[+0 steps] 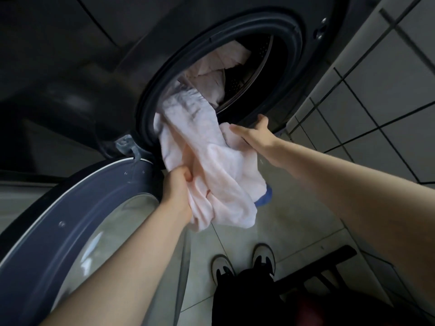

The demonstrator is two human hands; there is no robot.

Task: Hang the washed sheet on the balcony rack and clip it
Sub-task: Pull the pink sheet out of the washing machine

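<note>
A pale pink sheet [211,156] spills out of the round drum opening of a dark front-loading washing machine [235,67], and part of it still lies inside the drum. My left hand [177,184] is closed on a bunch of the sheet below the opening. My right hand [253,135] reaches to the lower rim of the opening with its fingers spread, resting against the top of the hanging sheet. A bit of blue fabric [264,196] shows under the sheet's lower edge.
The machine's door [77,222] stands swung open at the lower left, close under my left forearm. Grey floor tiles and a tiled wall [376,78] lie to the right. My two shoes [242,262] stand on the floor, with a dark stool or frame [324,269] beside them.
</note>
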